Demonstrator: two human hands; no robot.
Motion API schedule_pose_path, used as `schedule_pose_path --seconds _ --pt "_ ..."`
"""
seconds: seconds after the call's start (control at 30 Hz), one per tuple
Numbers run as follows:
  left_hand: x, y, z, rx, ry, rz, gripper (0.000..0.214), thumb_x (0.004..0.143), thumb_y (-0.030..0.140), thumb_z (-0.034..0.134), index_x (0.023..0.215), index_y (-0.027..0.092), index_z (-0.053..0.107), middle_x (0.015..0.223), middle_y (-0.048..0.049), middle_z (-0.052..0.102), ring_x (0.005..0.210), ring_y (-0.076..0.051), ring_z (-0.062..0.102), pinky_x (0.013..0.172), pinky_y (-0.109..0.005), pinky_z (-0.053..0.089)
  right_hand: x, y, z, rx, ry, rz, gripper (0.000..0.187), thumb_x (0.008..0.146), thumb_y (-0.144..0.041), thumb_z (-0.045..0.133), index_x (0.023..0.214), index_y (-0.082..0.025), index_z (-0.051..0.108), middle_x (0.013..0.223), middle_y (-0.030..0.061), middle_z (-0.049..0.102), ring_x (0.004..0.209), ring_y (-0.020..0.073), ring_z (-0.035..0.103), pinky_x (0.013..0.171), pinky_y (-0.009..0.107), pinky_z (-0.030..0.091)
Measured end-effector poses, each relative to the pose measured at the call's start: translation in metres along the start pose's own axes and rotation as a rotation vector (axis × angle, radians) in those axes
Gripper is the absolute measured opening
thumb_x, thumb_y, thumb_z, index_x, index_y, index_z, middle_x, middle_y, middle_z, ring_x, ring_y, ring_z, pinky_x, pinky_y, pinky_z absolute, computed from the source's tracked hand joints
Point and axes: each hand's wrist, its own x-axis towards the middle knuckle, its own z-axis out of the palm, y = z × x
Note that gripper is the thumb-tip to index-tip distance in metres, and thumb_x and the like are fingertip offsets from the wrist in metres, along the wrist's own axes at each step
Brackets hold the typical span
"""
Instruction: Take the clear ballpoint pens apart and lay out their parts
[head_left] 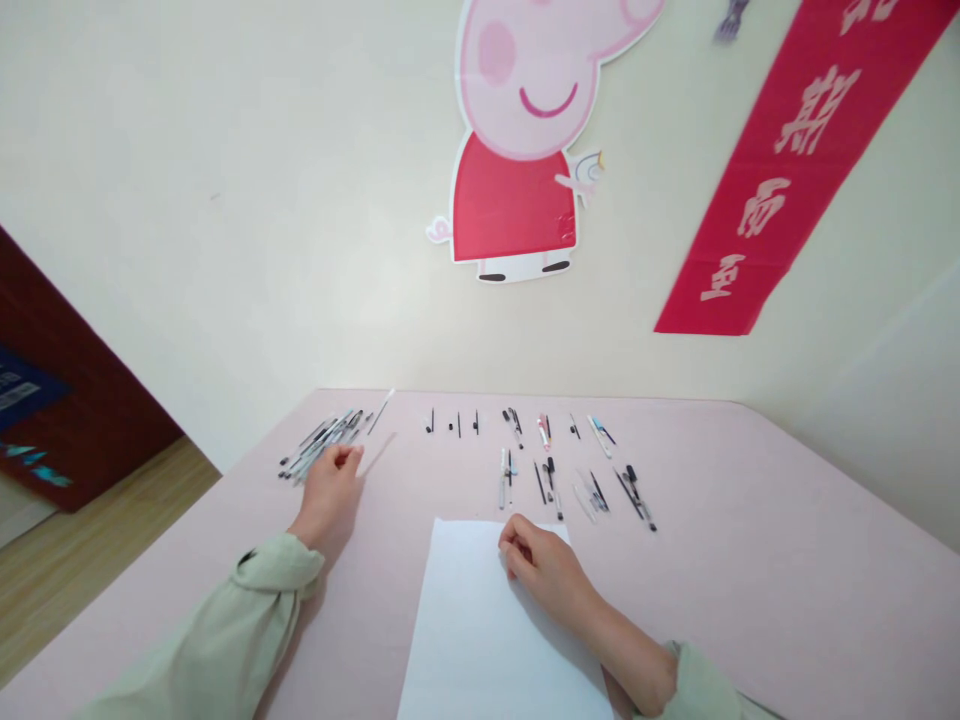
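My left hand [332, 485] is closed at the near side of a pile of pens and pen parts [322, 442] on the table's left. A thin pen refill [381, 411], pale at its upper end and darker below, slants up from its fingertips, casting a separate shadow on the table. The exact point of grip is too small to make out. My right hand [551, 568] rests with curled fingers over the top edge of a white sheet of paper [472, 620], and nothing shows in it. Beyond it lie small groups of dismantled pens [551, 487], with refills, caps and barrels side by side.
A back row of pen parts [514, 422] lies along the far side of the pink table [750, 560]. Behind stands a pale wall with a cartoon pig cutout [517, 200] and a red banner [787, 180]. A dark red panel [82, 400] stands on the left.
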Motion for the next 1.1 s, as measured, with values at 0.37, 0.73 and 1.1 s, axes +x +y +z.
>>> schedule_pose_path --seconds 0.37,0.73,1.1 --pt "-0.133 0.102 0.080 -0.494 -0.792 0.137 0.026 0.081 0.040 0.050 0.069 0.018 0.054 0.059 0.0037 0.048 0.056 -0.013 0.045 0.055 -0.025 0.034 0.014 0.015 -0.012 0.725 0.344 0.066 0.042 0.084 -0.058 0.048 0.089 -0.017 0.055 0.082 0.0033 0.062 0.043 0.0055 0.043 0.042 0.021 0.031" --pt "-0.123 0.073 0.077 0.025 -0.438 0.518 0.011 0.080 0.023 0.056 0.090 0.019 0.055 0.093 -0.0061 0.057 0.091 -0.024 0.052 0.080 -0.038 0.039 0.011 0.007 -0.003 0.672 0.117 0.140 0.046 0.081 -0.060 0.051 0.072 -0.015 0.054 0.058 -0.0009 0.058 0.034 0.0033 0.036 0.035 0.018 0.022" --pt "-0.132 0.076 0.073 0.069 -0.523 0.505 0.007 0.077 0.022 0.057 0.084 0.020 0.054 0.091 -0.0039 0.055 0.089 -0.023 0.051 0.079 -0.037 0.037 0.011 0.008 -0.008 0.631 0.124 0.108 0.045 0.083 -0.058 0.051 0.070 -0.015 0.054 0.057 -0.0006 0.057 0.037 0.0044 0.035 0.037 0.018 0.024"
